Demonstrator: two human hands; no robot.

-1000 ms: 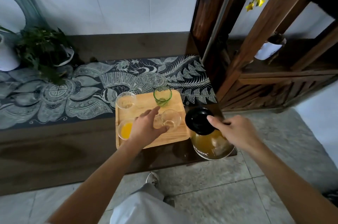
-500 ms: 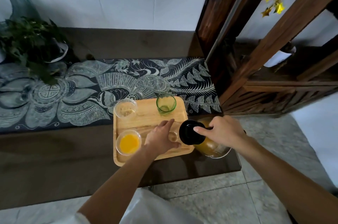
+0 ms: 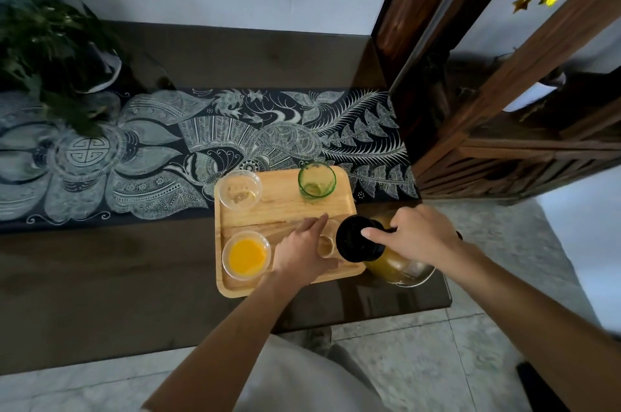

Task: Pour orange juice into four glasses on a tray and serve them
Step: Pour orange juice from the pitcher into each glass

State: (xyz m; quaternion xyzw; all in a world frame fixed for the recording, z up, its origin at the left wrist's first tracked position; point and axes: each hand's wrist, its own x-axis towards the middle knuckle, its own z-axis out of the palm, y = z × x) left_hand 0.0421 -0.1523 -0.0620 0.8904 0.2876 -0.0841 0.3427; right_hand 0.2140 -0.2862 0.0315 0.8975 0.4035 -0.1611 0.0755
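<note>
A wooden tray (image 3: 279,210) lies on the dark table. At its front left stands a clear glass (image 3: 246,255) filled with orange juice. An empty clear glass (image 3: 239,190) stands at the back left and a green glass (image 3: 317,180) at the back right. My left hand (image 3: 304,252) wraps around a fourth clear glass (image 3: 326,245) at the front right, mostly hidden by my fingers. My right hand (image 3: 415,236) grips the juice pitcher (image 3: 398,265), whose black lid (image 3: 358,241) leans over that glass.
A patterned dark runner (image 3: 161,156) covers the table behind the tray. A potted plant (image 3: 57,55) stands at the back left. A wooden cabinet (image 3: 504,102) rises on the right. The table's right corner (image 3: 447,300) is just beyond the pitcher.
My right hand has brought the pitcher left and tilted it over the glass held by my left hand. The view has shifted closer to the tray.
</note>
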